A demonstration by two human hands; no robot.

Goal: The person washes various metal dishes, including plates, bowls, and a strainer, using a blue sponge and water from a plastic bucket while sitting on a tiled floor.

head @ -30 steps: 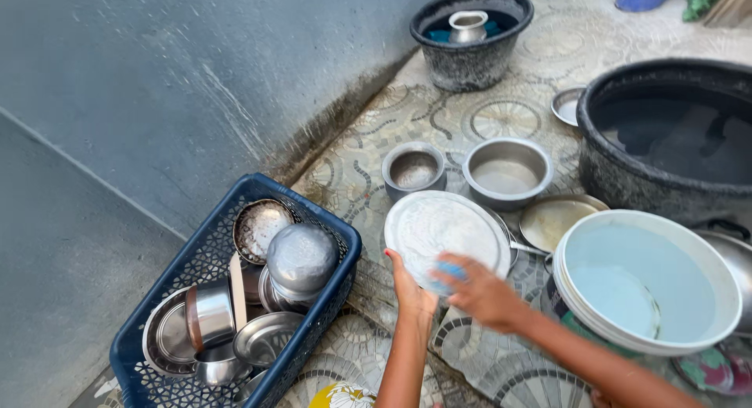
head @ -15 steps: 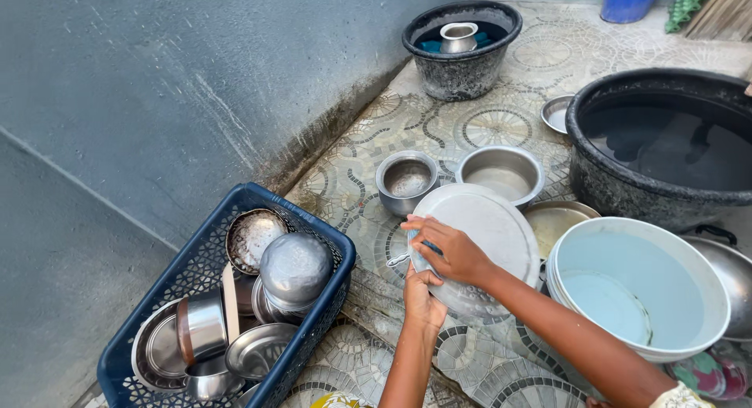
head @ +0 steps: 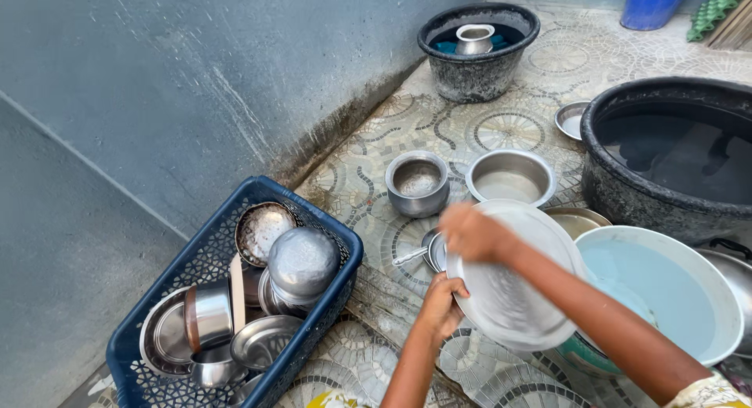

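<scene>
Steel makes up the round plate (head: 513, 298) at lower centre of the frame, held tilted above the patterned tile floor (head: 501, 126), just left of the white basin (head: 728, 298) of pale water. The left hand (head: 442, 306) grips the plate's lower left rim, fingers curled closed on the edge. The right hand (head: 470, 232) lies on the plate's upper left face, fingers bent against the metal; motion blur hides whether it holds a scrubber, so that cannot be told. Judged from its thin section and sheen, the plate is light, rigid and not fragile, but it looks wet and is probably slippery; the rim is the sound place to take hold, thumb on one face and fingers behind, as a flat-face grip would likely slide. Behind the hands, a small ladle-like utensil (head: 427, 251) lies on the floor, with a steel pot (head: 417, 182) and a steel bowl (head: 511, 177) beyond it. A blue plastic crate (head: 196, 259) at lower left holds stacked steel vessels. A large dark tub (head: 627, 181) of water fills the right edge, and a smaller dark tub (head: 470, 71) stands at upper centre.
</scene>
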